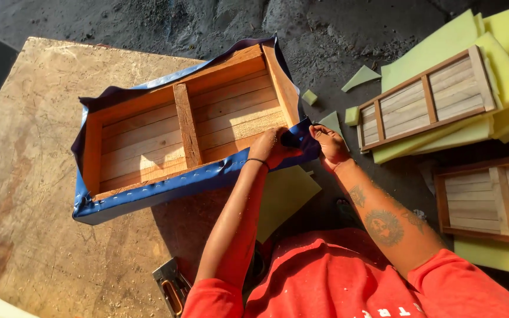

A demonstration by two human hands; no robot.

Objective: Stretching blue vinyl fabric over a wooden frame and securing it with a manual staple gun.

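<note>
Two hands (272,147) (328,144) pinching blue cover (166,191), three wooden frames (187,123), one stapler (172,288)

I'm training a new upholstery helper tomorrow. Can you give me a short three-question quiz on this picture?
1. True or false: both hands, left hand and right hand, work at the same corner of the wooden frame.
2. What colour is the covering wrapped around that frame?
3. Where does the staple gun lie: A on the floor, B on the table, C inside the frame?

Key: 1 true; 2 blue; 3 B.
</note>
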